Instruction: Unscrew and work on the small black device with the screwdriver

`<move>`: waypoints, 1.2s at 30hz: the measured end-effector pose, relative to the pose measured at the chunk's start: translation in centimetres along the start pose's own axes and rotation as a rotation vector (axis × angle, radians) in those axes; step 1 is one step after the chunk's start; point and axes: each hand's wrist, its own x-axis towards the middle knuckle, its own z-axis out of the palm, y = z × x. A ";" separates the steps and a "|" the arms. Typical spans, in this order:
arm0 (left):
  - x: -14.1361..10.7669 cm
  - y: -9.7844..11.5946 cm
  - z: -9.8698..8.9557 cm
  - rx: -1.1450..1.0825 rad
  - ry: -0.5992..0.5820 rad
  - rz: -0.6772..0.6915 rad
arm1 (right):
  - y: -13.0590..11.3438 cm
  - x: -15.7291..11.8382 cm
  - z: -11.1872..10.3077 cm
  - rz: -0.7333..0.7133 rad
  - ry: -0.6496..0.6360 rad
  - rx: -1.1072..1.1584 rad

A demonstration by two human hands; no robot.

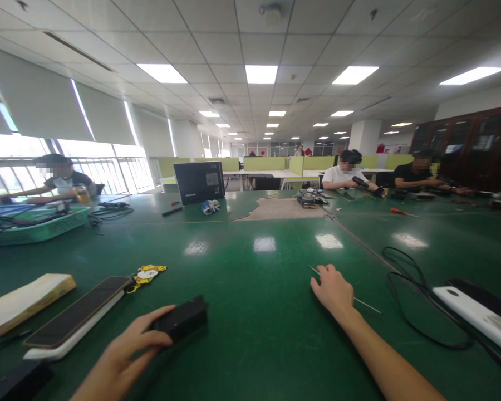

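My left hand is closed around one end of a black rectangular block, held low over the green table. The block is slightly blurred, and its exact kind does not show. My right hand rests on the tabletop with its fingers curled over a thin metal rod. Both ends of the rod stick out from under the hand, one to the upper left and one to the lower right; the fingertips' grip on it is partly hidden.
At left lie a phone on a white slab, a yellow cartoon tag, a tissue pack and a green basket. Black cable loops beside a white device at right. Several people sit around the table.
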 end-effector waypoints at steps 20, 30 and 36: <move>8.7 10.4 12.6 -0.250 -0.339 0.326 | -5.1 -2.3 -0.6 -0.188 -0.383 -0.018; 8.5 10.4 12.3 -0.267 -0.345 0.256 | -5.1 -1.8 -0.7 -0.184 -0.475 0.001; 8.5 10.1 12.1 -0.272 -0.317 0.203 | -4.8 -2.2 -0.8 -0.205 -0.471 -0.023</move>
